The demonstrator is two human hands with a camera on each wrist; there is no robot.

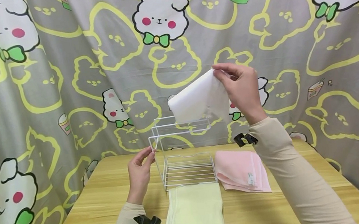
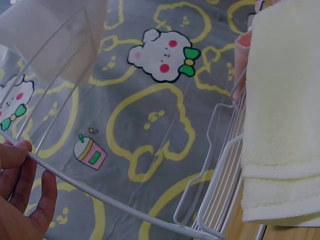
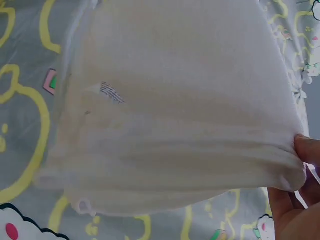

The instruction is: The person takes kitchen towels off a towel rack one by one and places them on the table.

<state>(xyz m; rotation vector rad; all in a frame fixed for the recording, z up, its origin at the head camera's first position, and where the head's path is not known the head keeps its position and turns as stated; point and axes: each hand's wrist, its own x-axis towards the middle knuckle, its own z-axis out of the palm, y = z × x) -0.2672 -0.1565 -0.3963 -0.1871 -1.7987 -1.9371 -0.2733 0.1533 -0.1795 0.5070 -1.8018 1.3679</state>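
My right hand (image 1: 240, 88) pinches a white towel (image 1: 194, 96) by its top corner, and the cloth hangs slanted above the wire rack. In the right wrist view the towel (image 3: 180, 110) spreads wide, with a small printed label on it. The white wire rack (image 1: 182, 132) stands on the table, with bars at the top and a slatted base. My left hand (image 1: 141, 172) pinches the rack's left upright; in the left wrist view thumb and fingers (image 2: 14, 160) are at the white wire frame (image 2: 100, 198).
A folded pale yellow towel (image 1: 196, 215) lies in front of the rack, by its base. To the rack's right is a folded pink towel (image 1: 239, 170) with a small tag. Behind the wooden table (image 1: 87, 215) hangs a patterned curtain (image 1: 120, 74).
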